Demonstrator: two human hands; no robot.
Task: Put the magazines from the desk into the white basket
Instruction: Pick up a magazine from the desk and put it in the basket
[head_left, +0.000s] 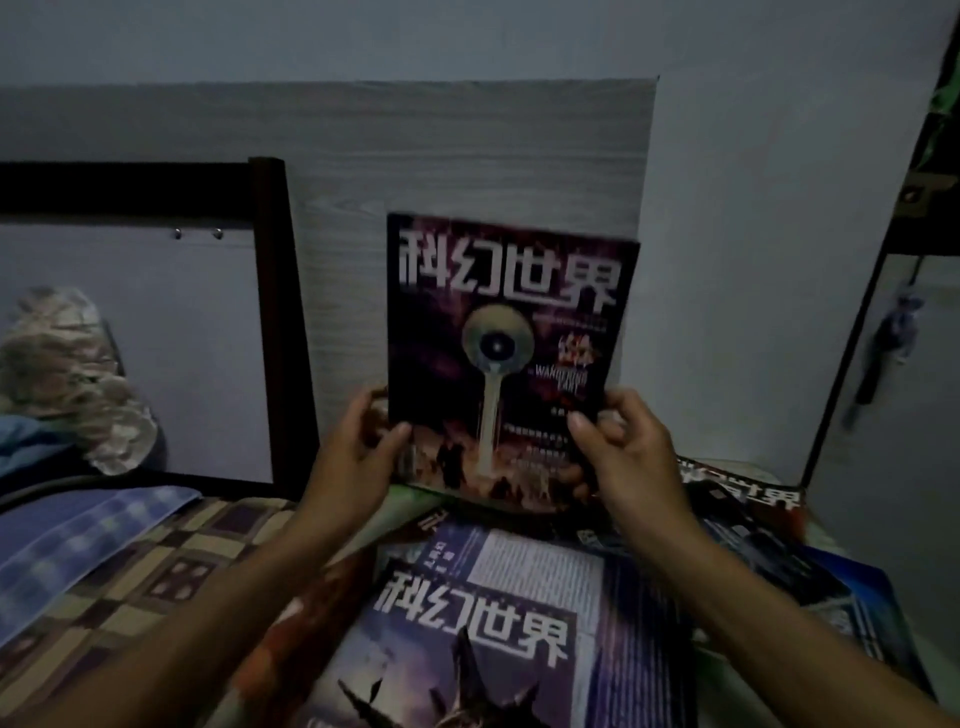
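Note:
I hold a dark purple magazine (506, 332) upright in front of me, its cover facing me, with white characters across the top. My left hand (358, 447) grips its lower left edge and my right hand (618, 452) grips its lower right edge. Below it, several more magazines lie spread on the desk: a blue-and-purple one (483, 639) nearest me, and others (748, 525) fanned out to the right. No white basket is in view.
A grey wood-grain board (467, 156) leans against the wall behind the held magazine. On the left stand a dark bed frame (275, 312), a checked blanket (156, 561), a blue cloth (78, 535) and a camouflage bundle (72, 374). The room is dim.

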